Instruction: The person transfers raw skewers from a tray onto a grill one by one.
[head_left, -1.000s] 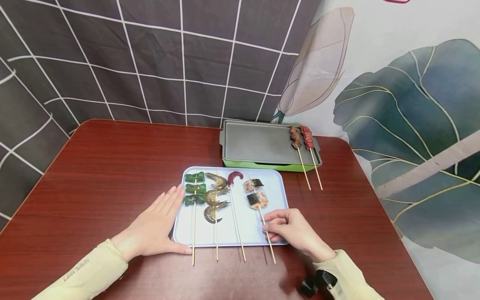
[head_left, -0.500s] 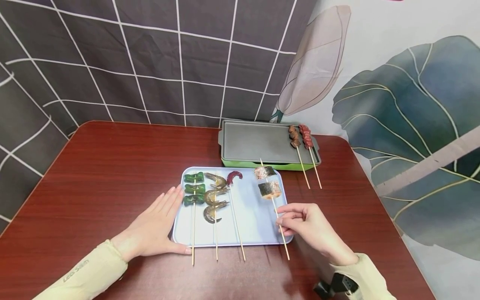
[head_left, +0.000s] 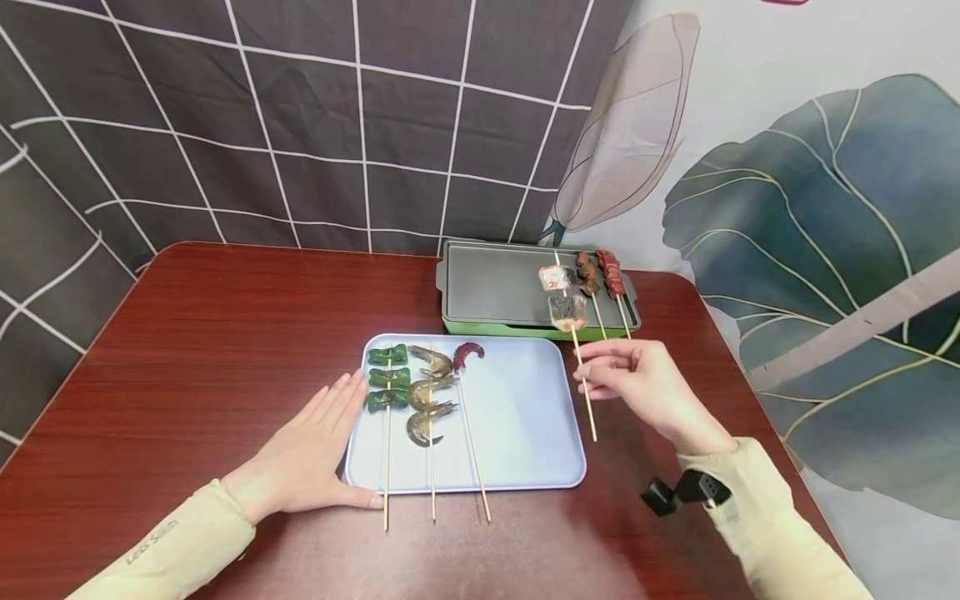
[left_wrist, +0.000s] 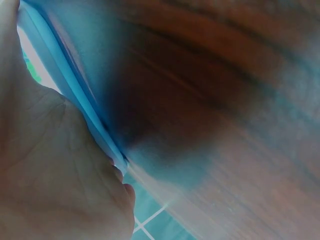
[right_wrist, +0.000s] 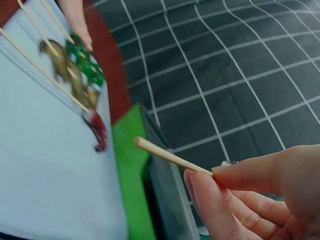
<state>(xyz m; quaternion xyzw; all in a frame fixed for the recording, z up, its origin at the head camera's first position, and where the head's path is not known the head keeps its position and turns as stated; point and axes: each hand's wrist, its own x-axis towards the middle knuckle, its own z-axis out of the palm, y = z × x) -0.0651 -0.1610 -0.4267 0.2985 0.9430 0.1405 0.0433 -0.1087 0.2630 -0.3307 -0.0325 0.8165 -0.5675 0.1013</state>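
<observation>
One pinching right hand (head_left: 637, 385) holds a wooden skewer of black-and-white fish chunks (head_left: 567, 312), long axis running forward over the front edge of the grey, green-based rectangular grill (head_left: 491, 283); the left hand (head_left: 303, 454), fingers straight, touches the pale-blue tray (head_left: 532, 417)'s left edge.

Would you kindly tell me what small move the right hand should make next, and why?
The right hand should probably lower the fish skewer onto the grill, left of the brown skewer: the fingers pinch its stick, its food end appears over the grill in the head view, and bare surface shows there, while the brown and red skewers lie towards the right end.
</observation>
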